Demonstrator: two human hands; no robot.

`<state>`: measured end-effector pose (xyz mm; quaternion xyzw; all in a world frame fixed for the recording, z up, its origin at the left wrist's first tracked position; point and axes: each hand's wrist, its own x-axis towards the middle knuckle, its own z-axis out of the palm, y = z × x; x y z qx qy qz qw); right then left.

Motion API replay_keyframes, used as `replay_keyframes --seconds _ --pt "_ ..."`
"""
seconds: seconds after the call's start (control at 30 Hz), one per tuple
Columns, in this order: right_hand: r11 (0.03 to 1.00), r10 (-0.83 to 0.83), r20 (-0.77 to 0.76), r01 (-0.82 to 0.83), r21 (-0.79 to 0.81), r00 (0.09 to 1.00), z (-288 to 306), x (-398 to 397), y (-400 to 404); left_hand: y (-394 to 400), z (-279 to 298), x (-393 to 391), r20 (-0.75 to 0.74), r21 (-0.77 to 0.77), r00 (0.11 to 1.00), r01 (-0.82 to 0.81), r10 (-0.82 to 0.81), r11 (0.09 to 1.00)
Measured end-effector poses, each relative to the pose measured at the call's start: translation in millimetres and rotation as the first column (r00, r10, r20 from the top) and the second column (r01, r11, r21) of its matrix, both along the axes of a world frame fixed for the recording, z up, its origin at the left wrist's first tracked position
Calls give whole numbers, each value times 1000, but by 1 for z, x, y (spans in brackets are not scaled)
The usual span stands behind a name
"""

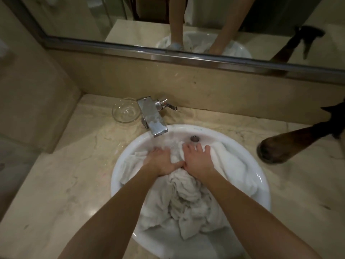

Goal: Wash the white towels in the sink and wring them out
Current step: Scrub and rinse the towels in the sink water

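Wet white towels (188, 195) lie bunched in the round white sink (119, 176), filling most of the bowl from the far right side down to the near rim. Both bare forearms reach in from the bottom of the view. The left hand (158, 161) lies palm down on the towels at the far left of the pile, its fingers fairly straight and pressing the cloth, their tips in the shallow water. The right hand (196, 159) lies just beside it, also palm down, with its fingers spread over a thick fold of towel near the overflow hole (194, 138). The thumbs of the two hands meet over a ridge of cloth between them; neither hand is curled round the fabric.

A chrome tap (152, 116) reaches over the far left rim of the sink. A clear glass bowl (125, 111) stands on the beige marble worktop (56, 184) just left of the tap. A dark brown object (291, 144) lies on the worktop at the right. The mirror (130, 21) above reflects the arms and sink.
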<state>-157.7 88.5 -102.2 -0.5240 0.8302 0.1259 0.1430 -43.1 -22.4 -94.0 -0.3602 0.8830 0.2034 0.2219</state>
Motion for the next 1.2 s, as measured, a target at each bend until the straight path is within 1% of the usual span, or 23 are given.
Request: replay_keyframes --seconds 0.07,0.13,0.2,0.27,0.3,0.37,0.43,0.53,0.63,0.7,0.73,0.77,0.8,0.87,0.9,0.97,1.0,1.03,1.07,1.1,1.13,1.17,1.2 --pt "1000 -3 -17 3 17 1000 7 7 -8 -2 8 -3 -12 87 998 -56 58 995" --pt "999 -34 -4 34 -34 999 11 11 -7 -3 16 0 -56 215 991 -103 118 971" --pt "984 -91 48 97 -152 995 15 13 0 -1 24 9 -122 293 969 -173 216 940" --pt "927 -186 192 237 -291 964 23 13 7 4 31 24 -214 345 911 -268 353 900" --pt "865 -223 328 342 -366 918 30 15 11 10 36 33 -284 372 861 -306 422 876" --pt "699 -233 616 570 -432 752 50 19 17 22 46 46 -454 393 735 -342 503 854" --pt "557 -171 774 708 -434 609 74 26 21 31 63 56 -605 391 603 -344 520 854" --pt "389 -29 899 833 -393 438 110 33 24 39 101 63 -774 355 432 -310 463 882" --pt "264 156 958 925 -274 239 136 35 34 48 123 64 -854 337 298 -308 426 890" --pt "228 221 970 961 -155 104 138 34 48 60 118 61 -853 380 255 -292 455 877" --pt "230 204 977 966 -115 67 131 33 57 68 109 60 -842 397 269 -281 468 874" --pt "243 136 988 964 -108 77 124 31 66 76 99 59 -824 406 310 -259 473 876" --pt "281 22 989 948 -150 149 113 29 77 84 85 60 -803 409 372 -226 466 884" --pt "435 -212 912 870 -234 351 98 25 95 91 61 65 -755 393 507 -158 416 906" --pt "506 -281 878 837 -207 387 95 23 100 90 56 68 -737 371 554 -149 388 917" --pt "583 -376 849 807 -95 371 100 15 98 77 58 71 -702 340 599 -192 384 921" --pt "622 -432 812 781 -47 393 106 11 93 68 63 68 -672 329 619 -242 407 913" --pt "672 -475 743 740 -41 472 110 7 87 58 69 64 -628 306 652 -295 424 905" --pt "721 -487 648 688 -81 586 112 3 80 47 73 59 -583 243 703 -326 406 914" --pt "767 -467 527 622 -159 711 114 -1 73 38 74 51 -544 117 773 -316 327 942" --pt "800 -441 399 554 -232 804 110 -5 67 30 70 44 -475 -36 858 -242 196 970" --pt "812 -424 320 512 -281 847 103 -9 63 24 63 40 -355 -122 930 -140 89 983" --pt "817 -432 332 520 -251 839 93 -13 62 19 55 39 -235 -123 971 -65 34 990"
